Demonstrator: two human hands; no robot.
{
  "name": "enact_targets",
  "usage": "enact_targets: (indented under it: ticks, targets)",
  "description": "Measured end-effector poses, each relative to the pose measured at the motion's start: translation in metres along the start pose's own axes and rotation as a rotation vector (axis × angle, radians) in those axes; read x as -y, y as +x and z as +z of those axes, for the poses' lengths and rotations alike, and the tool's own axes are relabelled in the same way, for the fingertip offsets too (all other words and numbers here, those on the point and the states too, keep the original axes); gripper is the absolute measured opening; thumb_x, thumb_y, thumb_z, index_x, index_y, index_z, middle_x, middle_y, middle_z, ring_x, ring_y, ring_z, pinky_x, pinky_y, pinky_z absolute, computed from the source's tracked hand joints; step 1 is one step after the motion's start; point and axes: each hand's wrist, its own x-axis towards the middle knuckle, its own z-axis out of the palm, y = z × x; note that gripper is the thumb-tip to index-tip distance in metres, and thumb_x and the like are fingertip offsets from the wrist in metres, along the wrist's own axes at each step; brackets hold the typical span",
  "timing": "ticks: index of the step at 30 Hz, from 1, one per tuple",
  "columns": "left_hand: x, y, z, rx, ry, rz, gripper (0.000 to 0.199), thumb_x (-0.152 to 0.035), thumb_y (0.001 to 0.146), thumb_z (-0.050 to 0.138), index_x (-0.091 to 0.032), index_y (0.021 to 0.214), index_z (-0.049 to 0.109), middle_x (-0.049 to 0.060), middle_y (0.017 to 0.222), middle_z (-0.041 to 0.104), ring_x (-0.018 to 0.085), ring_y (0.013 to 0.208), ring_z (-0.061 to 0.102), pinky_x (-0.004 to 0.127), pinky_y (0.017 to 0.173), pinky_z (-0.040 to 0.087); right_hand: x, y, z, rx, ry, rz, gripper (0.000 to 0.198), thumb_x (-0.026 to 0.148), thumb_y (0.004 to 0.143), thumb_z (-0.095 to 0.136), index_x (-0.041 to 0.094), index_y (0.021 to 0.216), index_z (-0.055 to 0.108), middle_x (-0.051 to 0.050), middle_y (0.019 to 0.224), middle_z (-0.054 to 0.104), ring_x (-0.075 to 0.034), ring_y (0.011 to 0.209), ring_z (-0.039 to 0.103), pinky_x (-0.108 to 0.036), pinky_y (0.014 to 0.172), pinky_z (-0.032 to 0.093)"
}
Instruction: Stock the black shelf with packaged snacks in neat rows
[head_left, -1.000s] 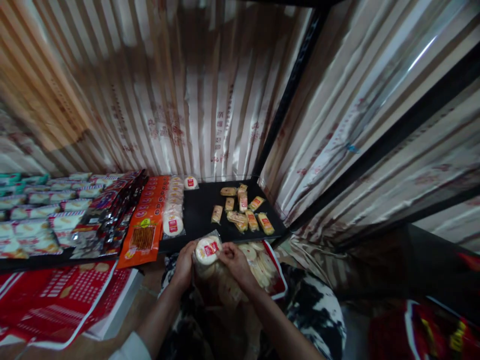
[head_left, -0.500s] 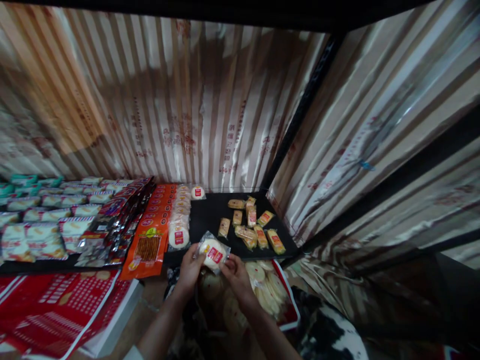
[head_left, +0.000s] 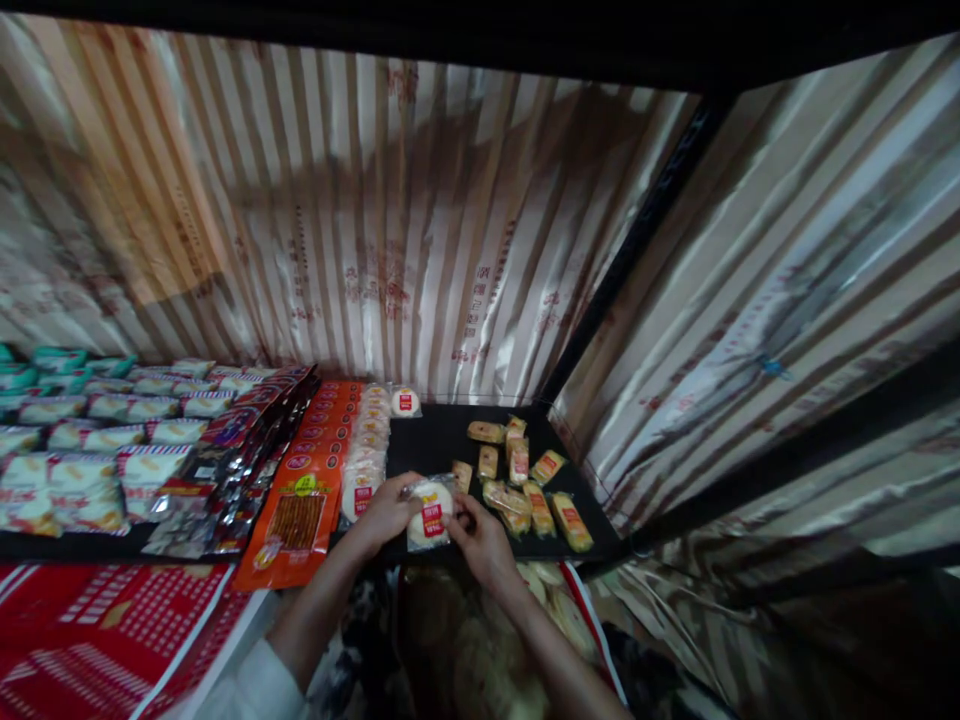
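Observation:
A round white rice cracker (head_left: 430, 515) in a clear wrapper with a red label is held up at the shelf's front edge. My left hand (head_left: 388, 515) grips its left side. At its right edge the fingers of my right hand (head_left: 484, 545) are pinched on the wrapper. Just left of my left hand runs an overlapping row of the same wrapped crackers (head_left: 366, 450) on the black shelf (head_left: 420, 440). One more wrapped cracker (head_left: 405, 402) lies at the back, beside the row's far end. Below my forearms, a red box (head_left: 592, 620) with a white rim contains more pale round crackers, partly hidden.
Small yellow-wrapped cakes (head_left: 540, 508) lie loose on the shelf's right part. Orange snack packets (head_left: 300, 510), dark shiny packets (head_left: 247, 440) and white bags (head_left: 86, 490) fill the left. A red printed carton (head_left: 97, 630) stands below. A black post (head_left: 622, 260) rises at the corner.
Both hands have turned the wrapped cracker so its label sits more upright. My right fingers have shifted up along its right edge. The camera view has moved slightly.

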Motion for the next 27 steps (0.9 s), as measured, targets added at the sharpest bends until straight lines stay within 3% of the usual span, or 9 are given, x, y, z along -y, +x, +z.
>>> enact_targets:
  ticks: [6,10,13,17,20,27]
  targets:
    - [-0.008,0.037,-0.005,-0.295,0.216,-0.023,0.054,-0.013,0.067,0.052,-0.013,0.122,0.052,0.01,0.1,0.067,0.02,0.085,0.062,0.032,0.08,0.047,-0.008,0.057,0.009,-0.007,0.122,0.023,0.023,0.036,0.069,0.059,0.019,0.084,0.064,0.001,0.066,0.062,-0.014,0.058,0.054,-0.024,0.054,0.042]
    - [-0.006,0.049,0.006,-0.494,0.354,0.1,0.055,-0.012,0.069,0.051,-0.013,0.123,0.05,0.013,0.123,0.056,0.024,0.116,0.05,0.036,0.101,0.035,-0.011,0.099,0.018,-0.071,0.004,0.05,0.017,0.033,0.071,0.058,0.02,0.08,0.063,0.0,0.068,0.064,-0.015,0.062,0.057,-0.025,0.057,0.043]
    - [0.004,0.058,0.019,-0.483,0.357,0.109,0.052,-0.009,0.068,0.049,-0.014,0.12,0.054,0.012,0.131,0.051,0.024,0.126,0.042,0.035,0.108,0.029,-0.008,0.128,0.025,-0.108,-0.139,0.103,0.012,0.028,0.072,0.059,0.02,0.08,0.064,-0.001,0.071,0.065,-0.015,0.065,0.059,-0.025,0.061,0.043]
    - [0.013,0.077,0.029,-0.424,0.298,-0.044,0.054,-0.005,0.069,0.048,-0.011,0.123,0.053,0.013,0.139,0.044,0.025,0.129,0.038,0.035,0.109,0.026,0.0,0.156,0.038,-0.098,-0.302,0.17,0.016,0.025,0.074,0.059,0.018,0.088,0.065,-0.004,0.081,0.069,-0.018,0.074,0.063,-0.026,0.063,0.043]
    - [0.011,0.092,0.027,-0.382,0.266,-0.136,0.055,-0.003,0.07,0.046,-0.011,0.124,0.052,0.011,0.141,0.042,0.022,0.131,0.036,0.032,0.11,0.025,0.002,0.172,0.049,-0.055,-0.368,0.213,0.021,0.025,0.078,0.056,0.018,0.096,0.064,-0.006,0.092,0.069,-0.019,0.084,0.064,-0.026,0.067,0.044]
    - [0.007,0.122,0.015,-0.359,0.241,-0.231,0.051,-0.01,0.08,0.04,-0.011,0.131,0.043,0.011,0.145,0.035,0.018,0.133,0.032,0.027,0.111,0.022,-0.001,0.201,0.069,-0.029,-0.4,0.275,0.026,0.029,0.08,0.053,0.016,0.101,0.063,-0.008,0.096,0.07,-0.02,0.091,0.064,-0.026,0.072,0.045]
